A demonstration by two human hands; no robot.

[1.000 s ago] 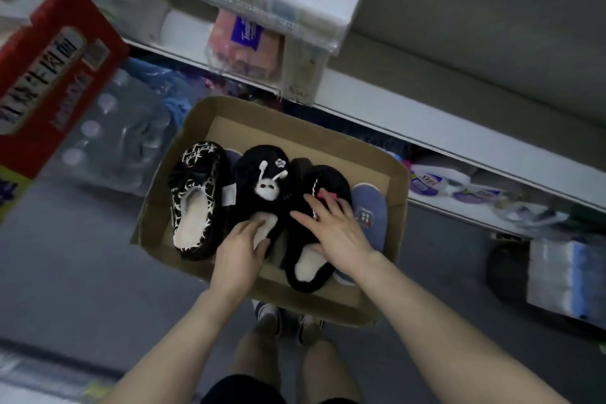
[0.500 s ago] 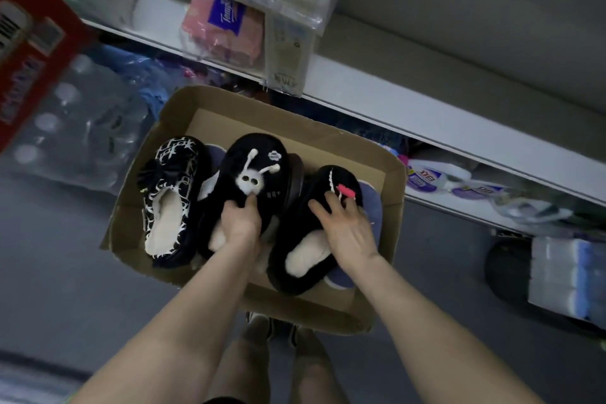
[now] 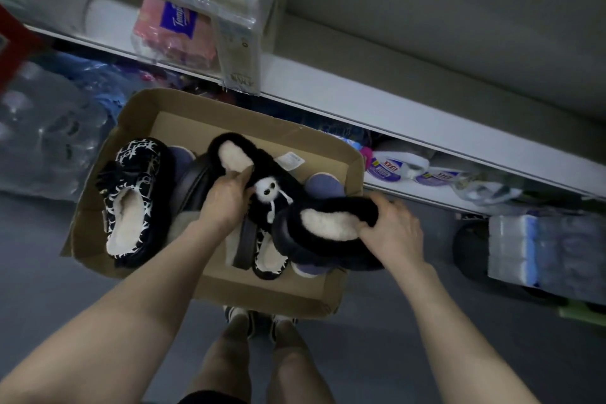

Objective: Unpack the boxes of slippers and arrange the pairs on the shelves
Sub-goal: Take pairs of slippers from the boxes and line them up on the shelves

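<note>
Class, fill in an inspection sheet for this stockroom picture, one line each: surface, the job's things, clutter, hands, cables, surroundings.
Surface: grey floor; cardboard box in front of the white shelf edge.
Job's things: plush-face slipper and second black slipper held over the box; patterned slipper lies in it at left, blue slippers underneath.
Clutter: bottled water pack at left, wrapped paper pack at right.
Hands: left hand grips the plush-face slipper; right hand grips the second black slipper.
Cables: nothing seen.
Surroundings: tissue packs on the shelf; detergent bottles on the shelf below.
</note>
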